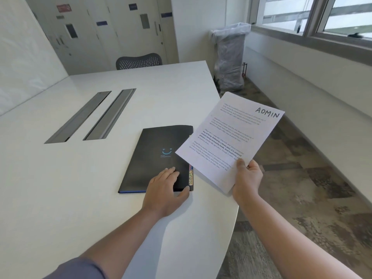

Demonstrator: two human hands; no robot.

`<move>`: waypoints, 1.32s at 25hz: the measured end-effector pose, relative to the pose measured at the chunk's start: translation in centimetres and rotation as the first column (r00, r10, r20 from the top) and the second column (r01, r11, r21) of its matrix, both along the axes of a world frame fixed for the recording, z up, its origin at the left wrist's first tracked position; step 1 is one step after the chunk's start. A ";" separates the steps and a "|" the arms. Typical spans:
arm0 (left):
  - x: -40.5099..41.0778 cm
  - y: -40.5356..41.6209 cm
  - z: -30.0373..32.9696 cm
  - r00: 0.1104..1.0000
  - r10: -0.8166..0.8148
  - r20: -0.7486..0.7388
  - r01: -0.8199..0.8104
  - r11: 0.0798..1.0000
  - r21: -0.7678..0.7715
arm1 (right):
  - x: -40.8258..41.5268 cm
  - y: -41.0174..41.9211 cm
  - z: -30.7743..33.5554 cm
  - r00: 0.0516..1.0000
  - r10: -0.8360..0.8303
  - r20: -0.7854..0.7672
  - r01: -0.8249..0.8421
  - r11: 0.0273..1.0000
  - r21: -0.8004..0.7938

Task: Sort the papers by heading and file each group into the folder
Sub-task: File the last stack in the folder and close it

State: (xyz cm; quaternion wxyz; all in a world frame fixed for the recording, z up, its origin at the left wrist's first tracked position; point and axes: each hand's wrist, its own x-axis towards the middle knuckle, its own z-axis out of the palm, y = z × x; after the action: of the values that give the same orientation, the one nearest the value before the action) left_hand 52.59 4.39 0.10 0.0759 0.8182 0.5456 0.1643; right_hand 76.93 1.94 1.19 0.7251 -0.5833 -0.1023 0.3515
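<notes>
A closed black folder with a blue smile logo lies near the right edge of the white table. Coloured tabs stick out along its right side. My left hand rests flat on the folder's near right corner, with the thumb at its front edge. My right hand holds a stack of white printed papers by the lower corner, above the table's edge and over the folder's right side. The top sheet is headed "ADMIN" in handwriting.
Two grey metal cable hatches are set into the table to the left of the folder. A mesh office chair stands at the far side. A wrapped bin stands by the window wall. Carpeted floor lies to the right.
</notes>
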 end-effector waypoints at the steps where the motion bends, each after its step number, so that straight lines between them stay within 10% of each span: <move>1: 0.0 0.0 0.0 1.000 0.002 0.016 -0.002 1.000 0.008 | 0.0 0.1 0.0 1.000 0.006 0.003 -0.006 1.000 0.003; 23: -0.4 0.1 -0.6 0.998 -0.042 -0.044 0.055 0.939 0.340 | -0.4 -0.4 0.3 0.999 -0.012 0.036 0.014 0.998 -0.063; 27: -0.2 -0.7 1.4 0.961 0.125 0.248 -0.179 0.962 0.207 | -0.1 -0.3 0.4 0.998 -0.045 -0.036 0.043 0.998 -0.041; 33: -0.9 -0.3 2.6 0.672 0.326 0.665 -0.340 0.933 -0.114 | 1.1 -1.0 1.9 0.998 -0.065 0.013 0.065 0.997 -0.031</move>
State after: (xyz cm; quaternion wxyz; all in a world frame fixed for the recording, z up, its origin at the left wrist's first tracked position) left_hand 51.69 4.10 2.68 0.2286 0.5900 0.6189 0.4654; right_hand 77.99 0.91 3.04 0.7263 -0.5995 -0.0821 0.3259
